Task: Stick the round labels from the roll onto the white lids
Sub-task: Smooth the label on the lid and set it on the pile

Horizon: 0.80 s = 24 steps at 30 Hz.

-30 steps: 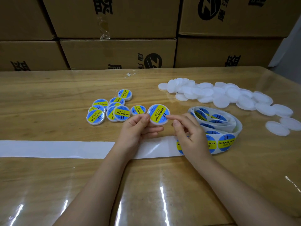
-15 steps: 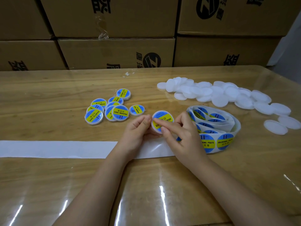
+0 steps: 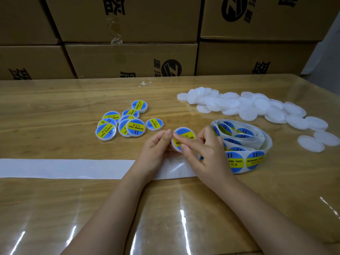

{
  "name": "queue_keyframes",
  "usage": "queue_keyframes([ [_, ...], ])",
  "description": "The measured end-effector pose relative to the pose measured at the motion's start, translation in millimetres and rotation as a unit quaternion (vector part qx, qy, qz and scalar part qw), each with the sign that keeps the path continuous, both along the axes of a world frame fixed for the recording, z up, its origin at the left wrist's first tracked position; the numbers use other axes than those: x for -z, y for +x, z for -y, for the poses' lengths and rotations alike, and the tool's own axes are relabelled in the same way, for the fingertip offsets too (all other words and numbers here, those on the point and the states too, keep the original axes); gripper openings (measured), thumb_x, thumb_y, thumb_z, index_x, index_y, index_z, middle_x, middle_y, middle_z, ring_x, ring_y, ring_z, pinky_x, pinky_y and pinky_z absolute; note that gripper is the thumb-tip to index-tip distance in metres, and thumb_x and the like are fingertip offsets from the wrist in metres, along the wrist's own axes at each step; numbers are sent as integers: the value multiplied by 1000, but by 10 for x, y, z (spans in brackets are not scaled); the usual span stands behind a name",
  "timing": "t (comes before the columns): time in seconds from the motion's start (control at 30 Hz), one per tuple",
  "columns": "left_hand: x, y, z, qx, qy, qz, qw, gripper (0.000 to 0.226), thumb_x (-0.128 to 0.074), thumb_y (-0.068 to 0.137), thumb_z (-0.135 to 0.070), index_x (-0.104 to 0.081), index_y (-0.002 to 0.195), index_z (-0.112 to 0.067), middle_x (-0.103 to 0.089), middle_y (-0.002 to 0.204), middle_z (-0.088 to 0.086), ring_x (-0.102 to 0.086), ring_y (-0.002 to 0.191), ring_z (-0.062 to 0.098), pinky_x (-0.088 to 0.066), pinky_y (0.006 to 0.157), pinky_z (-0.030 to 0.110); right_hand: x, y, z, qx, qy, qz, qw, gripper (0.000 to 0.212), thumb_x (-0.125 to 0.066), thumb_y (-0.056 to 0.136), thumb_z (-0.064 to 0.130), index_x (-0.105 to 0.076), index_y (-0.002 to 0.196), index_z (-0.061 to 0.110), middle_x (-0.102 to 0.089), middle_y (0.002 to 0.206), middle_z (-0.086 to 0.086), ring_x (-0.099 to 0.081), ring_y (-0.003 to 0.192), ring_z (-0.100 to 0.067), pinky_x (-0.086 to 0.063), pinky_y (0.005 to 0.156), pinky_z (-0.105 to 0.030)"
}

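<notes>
- A round white plastic lid (image 3: 182,128), topped by a glossy blue-and-yellow round label (image 3: 187,134), is held between both hands near the middle of the shiny wooden table (image 3: 55,107).
- The left hand (image 3: 156,146) pinches the lid's left rim between thumb and curled fingers.
- The right hand (image 3: 207,153) lays a straight forefinger (image 3: 181,140) flat across the label.
- Just beside the right hand is a loosely coiled paper roll of labels (image 3: 246,144); beyond it is a heap of bare white lids (image 3: 248,105).
</notes>
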<state>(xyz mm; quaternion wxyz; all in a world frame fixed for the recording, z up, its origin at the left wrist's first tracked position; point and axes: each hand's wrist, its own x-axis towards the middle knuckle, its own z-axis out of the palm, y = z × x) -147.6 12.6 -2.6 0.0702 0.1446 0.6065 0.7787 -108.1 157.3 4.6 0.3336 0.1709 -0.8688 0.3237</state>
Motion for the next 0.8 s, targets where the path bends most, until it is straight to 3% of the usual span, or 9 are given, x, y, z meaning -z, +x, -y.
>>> queue_keyframes([
  [0.13, -1, -32, 40, -19, 26, 8, 999, 30, -48, 88, -36, -65, 77, -14, -67, 74, 5, -66, 79, 19, -56, 74, 32, -13, 24, 4, -20, 15, 5, 1000, 31, -49, 88, 33, -69, 111, 33, -36, 79, 2, -37, 76, -8, -36, 74, -38],
  [0.37, -28, -90, 110, -64, 30, 21, 997, 31, -38, 100, -30, -65, 97, -14, -73, 83, 0, -69, 78, 10, -54, 64, 21, -22, -5, -53, 24, -26, -3, 999, 30, -49, 85, 33, -74, 102, 31, -33, 77, 2, -35, 74, -7, -33, 75, -35],
  [0.6, -29, -43, 61, 6, 36, 20, 999, 35, -42, 91, -33, -69, 97, -12, -74, 92, 6, -70, 86, 15, -58, 72, 28, -26, -43, -97, 64, -56, -12, 996, 30, -47, 86, 33, -72, 104, 31, -32, 78, 1, -36, 75, -9, -32, 74, -35],
  [0.8, -24, -5, 56, 60, 19, 35, 997, 36, -46, 87, -35, -65, 94, -5, -72, 85, 9, -69, 78, 17, -55, 67, 25, -19, -29, -79, 45, -37, -20, 998, 31, -48, 87, 31, -68, 111, 30, -36, 78, 0, -38, 75, -9, -37, 72, -39],
])
